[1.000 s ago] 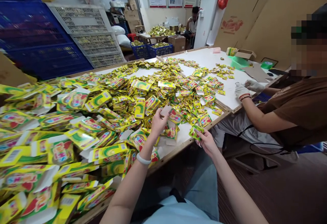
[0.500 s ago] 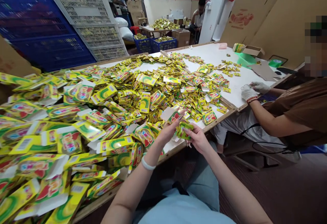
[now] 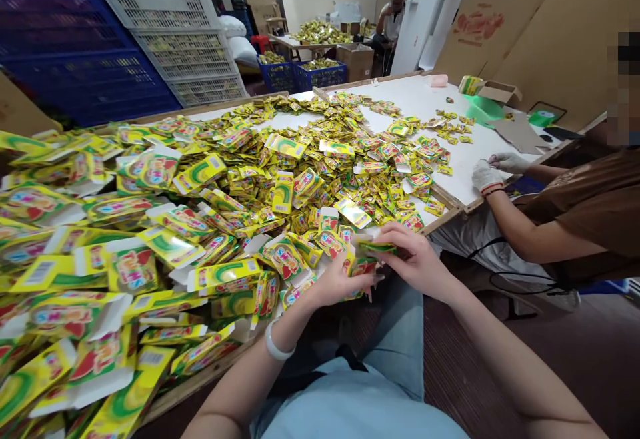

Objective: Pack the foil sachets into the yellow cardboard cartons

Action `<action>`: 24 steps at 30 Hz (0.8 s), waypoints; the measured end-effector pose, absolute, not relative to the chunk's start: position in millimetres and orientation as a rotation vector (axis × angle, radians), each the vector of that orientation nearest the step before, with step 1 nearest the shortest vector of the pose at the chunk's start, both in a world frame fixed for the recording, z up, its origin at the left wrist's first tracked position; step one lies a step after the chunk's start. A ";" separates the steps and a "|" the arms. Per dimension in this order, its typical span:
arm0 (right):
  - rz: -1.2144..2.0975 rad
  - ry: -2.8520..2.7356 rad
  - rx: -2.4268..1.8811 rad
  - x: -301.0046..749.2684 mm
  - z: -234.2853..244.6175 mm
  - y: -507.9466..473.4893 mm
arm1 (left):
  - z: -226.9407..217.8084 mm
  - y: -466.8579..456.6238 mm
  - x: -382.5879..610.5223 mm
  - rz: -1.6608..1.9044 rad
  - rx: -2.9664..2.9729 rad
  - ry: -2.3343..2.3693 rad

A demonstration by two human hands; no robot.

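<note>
Packet (image 3: 379,249) sits mostly hidden between left hand (image 3: 339,283) and right hand (image 3: 419,262).

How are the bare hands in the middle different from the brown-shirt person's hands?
The wearer's left hand and right hand are bare; the co-worker's hands wear white gloves. The bare hands grip a small yellow printed pack together; the gloved hands' load is too small to see. The left wrist has a white bracelet; one gloved wrist has a red band. Both pairs sit at the edge of the white table.

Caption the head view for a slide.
Left hand and right hand hold a yellow carton at the edge of a table heaped with flat cartons.
</note>
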State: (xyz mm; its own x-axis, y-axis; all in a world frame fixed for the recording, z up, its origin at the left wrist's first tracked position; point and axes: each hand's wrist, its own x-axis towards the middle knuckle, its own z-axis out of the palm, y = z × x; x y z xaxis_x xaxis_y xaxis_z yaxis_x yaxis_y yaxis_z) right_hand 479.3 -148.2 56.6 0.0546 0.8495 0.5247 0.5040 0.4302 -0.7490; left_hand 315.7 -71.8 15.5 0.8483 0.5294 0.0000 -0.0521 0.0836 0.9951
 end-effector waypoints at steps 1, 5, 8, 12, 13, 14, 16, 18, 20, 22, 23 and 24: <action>0.459 -1.694 -1.277 480.2 60.0 -151.4 | 15.3 -72.2 313.6 0.410 1.516 0.398; 0.663 -1.936 -1.394 486.3 68.7 -165.8 | 9.8 -69.6 308.5 0.271 1.780 0.362; 0.850 -1.795 -1.333 491.5 63.5 -173.6 | 8.6 -65.6 307.5 0.199 1.795 0.338; 0.826 -1.554 -1.347 492.4 41.5 -181.0 | 14.2 -64.0 309.5 0.159 1.827 0.308; 0.804 -1.561 -1.346 491.2 35.8 -182.6 | 14.9 -64.6 311.1 0.156 1.833 0.299; 0.826 -1.582 -1.336 490.1 30.8 -184.0 | 14.7 -65.2 313.2 0.155 1.833 0.297; 0.970 -1.613 -1.307 490.6 23.1 -184.8 | 11.0 -64.6 320.0 0.154 1.839 0.308; 1.007 -1.602 -1.312 500.6 18.9 -180.9 | 4.2 -58.0 331.9 0.175 1.889 0.323; 0.779 -1.540 -1.390 526.0 18.9 -170.1 | -2.9 -41.4 350.4 0.259 1.983 0.313; 0.423 -1.428 -1.537 567.2 22.4 -152.7 | -8.3 -14.2 374.3 0.387 2.096 0.333; 0.257 -1.377 -1.642 591.4 24.4 -142.3 | -10.3 2.1 387.2 0.447 2.162 0.384; 0.102 -1.334 -1.764 615.2 25.7 -131.4 | -12.1 19.2 399.7 0.476 2.237 0.463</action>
